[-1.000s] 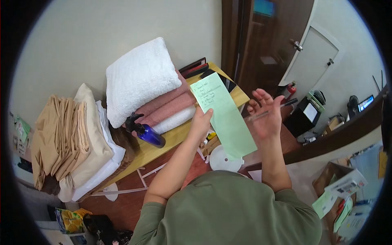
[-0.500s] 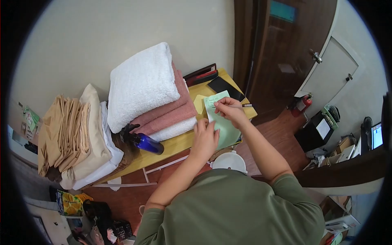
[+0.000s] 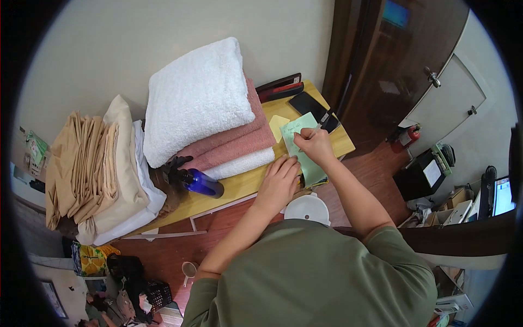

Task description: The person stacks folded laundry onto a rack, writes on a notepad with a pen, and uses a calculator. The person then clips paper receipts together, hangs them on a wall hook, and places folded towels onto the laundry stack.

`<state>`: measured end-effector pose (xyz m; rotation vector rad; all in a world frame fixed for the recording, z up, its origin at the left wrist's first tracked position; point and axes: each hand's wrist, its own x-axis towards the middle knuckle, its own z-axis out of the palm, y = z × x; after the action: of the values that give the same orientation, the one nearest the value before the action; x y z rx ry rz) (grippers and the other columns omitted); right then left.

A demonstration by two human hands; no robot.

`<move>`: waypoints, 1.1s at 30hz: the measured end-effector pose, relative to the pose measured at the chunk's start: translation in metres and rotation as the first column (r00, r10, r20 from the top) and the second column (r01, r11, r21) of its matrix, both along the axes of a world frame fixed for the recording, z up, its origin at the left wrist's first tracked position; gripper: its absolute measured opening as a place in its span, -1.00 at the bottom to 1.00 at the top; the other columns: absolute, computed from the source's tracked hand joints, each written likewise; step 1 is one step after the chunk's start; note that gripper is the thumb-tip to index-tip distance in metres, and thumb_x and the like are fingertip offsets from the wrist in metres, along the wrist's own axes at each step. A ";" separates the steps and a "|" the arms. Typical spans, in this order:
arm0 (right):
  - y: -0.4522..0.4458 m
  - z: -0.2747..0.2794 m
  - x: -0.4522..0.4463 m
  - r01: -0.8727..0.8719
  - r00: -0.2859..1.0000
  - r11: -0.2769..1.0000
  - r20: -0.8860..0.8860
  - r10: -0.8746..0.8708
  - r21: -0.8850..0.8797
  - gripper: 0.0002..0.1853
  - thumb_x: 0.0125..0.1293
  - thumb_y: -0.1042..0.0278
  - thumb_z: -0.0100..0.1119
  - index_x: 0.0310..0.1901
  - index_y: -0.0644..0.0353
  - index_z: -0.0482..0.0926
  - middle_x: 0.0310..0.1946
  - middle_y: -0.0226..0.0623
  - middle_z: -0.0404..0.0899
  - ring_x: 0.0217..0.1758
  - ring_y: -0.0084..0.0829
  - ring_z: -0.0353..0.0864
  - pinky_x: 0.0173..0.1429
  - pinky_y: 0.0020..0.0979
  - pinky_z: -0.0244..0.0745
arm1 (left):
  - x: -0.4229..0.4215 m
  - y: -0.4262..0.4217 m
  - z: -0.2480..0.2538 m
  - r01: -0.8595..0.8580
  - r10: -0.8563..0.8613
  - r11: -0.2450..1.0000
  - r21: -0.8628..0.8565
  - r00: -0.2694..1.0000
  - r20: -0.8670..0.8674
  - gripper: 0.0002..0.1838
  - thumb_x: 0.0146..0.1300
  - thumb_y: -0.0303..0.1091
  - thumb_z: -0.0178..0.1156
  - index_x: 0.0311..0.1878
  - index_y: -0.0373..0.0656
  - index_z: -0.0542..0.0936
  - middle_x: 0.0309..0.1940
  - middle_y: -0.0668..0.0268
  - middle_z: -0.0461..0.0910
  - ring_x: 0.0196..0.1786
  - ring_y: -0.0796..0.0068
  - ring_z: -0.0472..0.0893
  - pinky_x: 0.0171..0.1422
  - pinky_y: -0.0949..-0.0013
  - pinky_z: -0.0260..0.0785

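My right hand [image 3: 316, 144] is closed around a pen [image 3: 325, 117], with its tip side hidden behind the fingers. It rests on a light green sheet of paper [image 3: 311, 170] with some handwriting near the top. My left hand [image 3: 279, 180] lies flat, fingers stretched out, on the wooden table and against the paper's left edge. Just left of the sheet is a small yellow note [image 3: 277, 128]. A dark phone [image 3: 303, 103] lies beyond the paper, partly behind the pen.
Left of my hands stand stacked white [image 3: 199, 103] and pink towels [image 3: 234, 144], a blue spray bottle [image 3: 204, 184] and folded beige cloths [image 3: 81, 169]. A red-and-black case [image 3: 280, 90] lies at the back of the table [image 3: 239, 188]. A white stool [image 3: 306, 210] is below.
My left hand has flattened and slid down the paper's edge. My right hand stays on the sheet, its pen now pointing more upward. The whole view has shifted slightly.
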<state>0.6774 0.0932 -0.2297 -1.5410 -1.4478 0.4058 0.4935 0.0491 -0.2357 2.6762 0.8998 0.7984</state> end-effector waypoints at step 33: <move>-0.005 0.020 0.017 -0.125 0.670 0.972 -0.740 -0.064 -0.197 -0.60 0.40 0.13 0.20 -0.51 0.25 0.52 -0.51 -0.36 0.56 -0.57 -0.58 0.47 -0.52 -0.47 0.28 | 0.013 -0.009 0.005 -0.089 0.108 0.974 0.206 0.991 -0.082 -0.46 0.09 -0.42 0.27 0.20 0.13 0.57 0.07 0.22 0.50 0.21 0.13 0.44 0.30 0.11 0.30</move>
<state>0.6945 0.0880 -0.2098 -1.2756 -0.7790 1.1224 0.5063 0.0400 -0.2309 2.8844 1.0328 0.8339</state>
